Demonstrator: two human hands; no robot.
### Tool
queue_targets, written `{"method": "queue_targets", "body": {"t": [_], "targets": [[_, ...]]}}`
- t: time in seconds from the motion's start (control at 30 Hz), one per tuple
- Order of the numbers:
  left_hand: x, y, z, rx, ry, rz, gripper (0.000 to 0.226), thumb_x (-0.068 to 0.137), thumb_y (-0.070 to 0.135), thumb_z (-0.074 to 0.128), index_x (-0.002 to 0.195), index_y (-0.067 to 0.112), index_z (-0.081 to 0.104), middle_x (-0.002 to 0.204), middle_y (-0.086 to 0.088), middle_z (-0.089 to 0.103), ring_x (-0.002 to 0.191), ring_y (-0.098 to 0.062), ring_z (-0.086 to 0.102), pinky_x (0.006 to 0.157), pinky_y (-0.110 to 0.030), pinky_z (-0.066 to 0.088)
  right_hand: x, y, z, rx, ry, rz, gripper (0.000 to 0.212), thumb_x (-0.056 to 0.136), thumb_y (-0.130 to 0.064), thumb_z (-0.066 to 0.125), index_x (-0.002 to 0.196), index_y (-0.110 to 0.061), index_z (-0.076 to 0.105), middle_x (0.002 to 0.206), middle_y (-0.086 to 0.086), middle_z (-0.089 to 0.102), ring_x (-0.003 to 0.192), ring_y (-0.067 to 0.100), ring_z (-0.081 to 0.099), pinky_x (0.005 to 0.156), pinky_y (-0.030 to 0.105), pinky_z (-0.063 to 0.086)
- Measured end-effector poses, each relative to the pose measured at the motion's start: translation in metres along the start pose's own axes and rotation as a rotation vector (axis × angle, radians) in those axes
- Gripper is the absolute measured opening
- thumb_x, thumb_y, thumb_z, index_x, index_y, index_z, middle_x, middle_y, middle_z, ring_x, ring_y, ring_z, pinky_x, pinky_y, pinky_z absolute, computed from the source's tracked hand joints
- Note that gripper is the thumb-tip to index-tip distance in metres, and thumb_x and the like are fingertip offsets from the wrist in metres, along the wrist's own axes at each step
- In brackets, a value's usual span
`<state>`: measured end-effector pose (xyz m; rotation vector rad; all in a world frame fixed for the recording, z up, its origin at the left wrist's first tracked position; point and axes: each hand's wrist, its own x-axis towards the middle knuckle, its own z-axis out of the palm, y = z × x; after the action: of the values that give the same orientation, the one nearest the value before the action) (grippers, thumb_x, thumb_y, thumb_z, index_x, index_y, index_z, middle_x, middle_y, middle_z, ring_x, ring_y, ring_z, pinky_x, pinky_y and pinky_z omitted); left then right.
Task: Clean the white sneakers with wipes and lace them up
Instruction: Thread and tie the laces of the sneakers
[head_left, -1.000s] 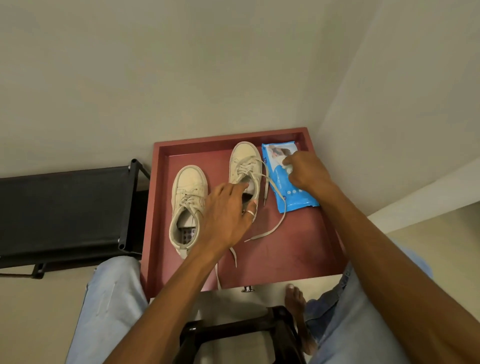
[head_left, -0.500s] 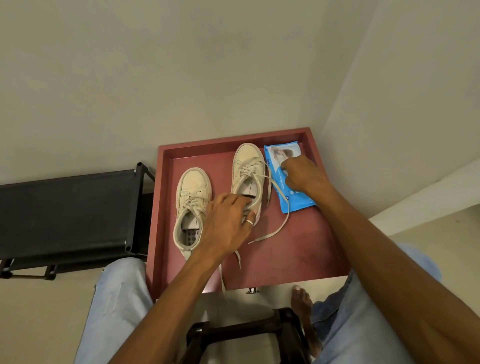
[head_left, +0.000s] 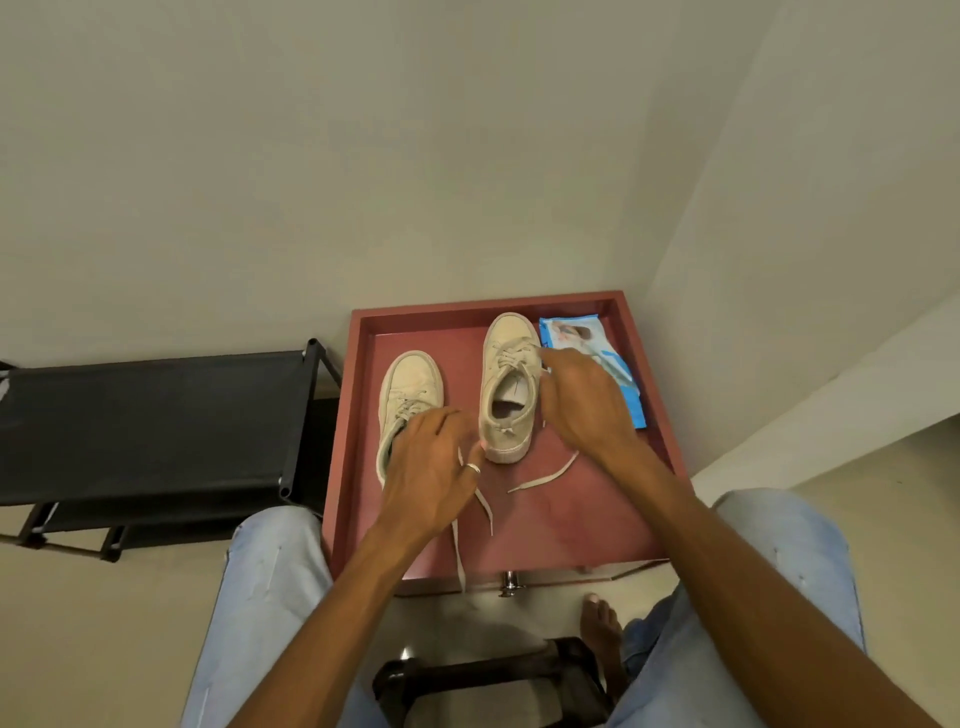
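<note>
Left hand (head_left: 426, 467): fingers (head_left: 441, 415) are curled loosely over the heel of the left off-white canvas sneaker (head_left: 413, 379); a grip cannot be told.
Right hand (head_left: 587, 400): fingers (head_left: 556, 361) are bent against the right off-white canvas sneaker (head_left: 511, 338); any hold is hidden.
Blue plastic wipes packet (head_left: 571, 332): lies just behind the right fingers, on the red rimmed tabletop (head_left: 571, 519).
Loose pale laces (head_left: 545, 477): should be kept clear, and one shoe steadied at the heel, before a wipe is drawn.

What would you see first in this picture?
Two white sneakers sit side by side in a red tray, laces loose: the left sneaker and the right sneaker. The left hand is over the left sneaker's heel end, the right hand beside the right one. A bright blue wipes pack lies in the tray's far right corner.
</note>
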<state>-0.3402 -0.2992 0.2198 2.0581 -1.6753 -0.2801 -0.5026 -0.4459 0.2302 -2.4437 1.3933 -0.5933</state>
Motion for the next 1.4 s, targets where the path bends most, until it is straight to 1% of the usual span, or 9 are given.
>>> {"method": "queue_targets", "body": {"t": [0.23,0.33,0.5,0.63,0.87,1.07,1.13,1.27,1.4], "targets": [[-0.045,-0.041,-0.013,-0.088,0.167,-0.280,0.034,0.097,0.030,0.063,0.127,0.013,0.064,0.127,-0.004,0.064,0.119,-0.026,0.055,0.091,-0.039,0.051,-0.063,-0.079,0.034,0.099,-0.143,-0.282,0.019,0.092,-0.017,0.044,0.102,-0.012,0.059,0.095,0.006,0.059,0.088,0.029,0.059,0.063,0.041,0.050],[-0.061,-0.055,-0.008,-0.186,0.129,-0.316,0.033,0.100,0.028,0.060,0.129,0.013,0.063,0.131,-0.005,0.058,0.117,-0.024,0.057,0.089,-0.034,0.052,-0.081,-0.094,0.048,0.133,-0.254,-0.356,0.036,0.092,-0.014,0.044,0.126,-0.015,0.054,0.124,0.005,0.054,0.106,0.027,0.058,0.077,0.041,0.054],[-0.079,-0.067,0.000,-0.292,0.063,-0.286,0.041,0.103,0.037,0.050,0.138,0.017,0.060,0.135,-0.002,0.054,0.115,-0.019,0.060,0.092,-0.041,0.059,-0.096,-0.101,0.050,0.160,-0.300,-0.332,0.044,0.090,-0.005,0.048,0.132,-0.012,0.054,0.144,0.008,0.041,0.120,0.029,0.053,0.088,0.042,0.053],[-0.086,-0.067,-0.002,-0.300,0.055,-0.280,0.050,0.100,0.049,0.039,0.135,0.021,0.062,0.133,0.000,0.056,0.115,-0.015,0.059,0.093,-0.037,0.058,-0.100,-0.109,0.047,0.127,-0.272,-0.278,0.033,0.093,-0.011,0.048,0.125,-0.016,0.054,0.131,0.005,0.047,0.105,0.027,0.056,0.078,0.041,0.054],[-0.098,-0.053,-0.009,-0.223,-0.023,-0.245,0.040,0.104,0.042,0.044,0.130,0.020,0.065,0.131,-0.002,0.060,0.109,-0.005,0.051,0.083,-0.002,0.033,-0.112,-0.115,0.039,-0.026,-0.303,-0.281,0.024,0.092,-0.022,0.048,0.114,-0.014,0.054,0.116,0.010,0.050,0.089,0.031,0.059,0.067,0.040,0.050],[-0.095,-0.045,-0.018,-0.199,-0.035,-0.219,0.052,0.099,0.058,0.037,0.128,0.022,0.061,0.128,0.002,0.054,0.112,-0.014,0.058,0.092,-0.031,0.052,-0.112,-0.112,0.025,-0.004,-0.384,-0.264,0.037,0.089,-0.032,0.044,0.119,-0.014,0.054,0.116,0.012,0.054,0.095,0.035,0.061,0.075,0.041,0.051],[-0.092,-0.046,-0.020,-0.251,-0.015,-0.232,0.045,0.102,0.049,0.046,0.135,0.019,0.053,0.135,0.001,0.051,0.118,-0.015,0.056,0.095,-0.031,0.051,-0.106,-0.110,0.021,0.033,-0.385,-0.236,0.046,0.085,-0.034,0.041,0.124,-0.013,0.052,0.117,0.012,0.057,0.097,0.036,0.061,0.076,0.042,0.052],[-0.076,-0.050,-0.028,-0.335,-0.001,-0.253,0.045,0.102,0.035,0.058,0.141,0.017,0.050,0.138,0.001,0.051,0.121,-0.016,0.058,0.099,-0.039,0.055,-0.090,-0.101,0.021,0.124,-0.347,-0.135,0.028,0.087,-0.025,0.046,0.108,-0.013,0.059,0.102,0.009,0.064,0.091,0.032,0.062,0.073,0.043,0.053],[-0.063,-0.059,-0.033,-0.417,0.047,-0.307,0.042,0.101,0.029,0.061,0.141,0.016,0.054,0.131,0.006,0.059,0.102,0.007,0.061,0.080,-0.005,0.048,-0.074,-0.091,0.026,0.290,-0.346,-0.058,0.024,0.087,-0.028,0.052,0.093,-0.009,0.066,0.089,0.005,0.069,0.083,0.022,0.063,0.072,0.037,0.051]]}}
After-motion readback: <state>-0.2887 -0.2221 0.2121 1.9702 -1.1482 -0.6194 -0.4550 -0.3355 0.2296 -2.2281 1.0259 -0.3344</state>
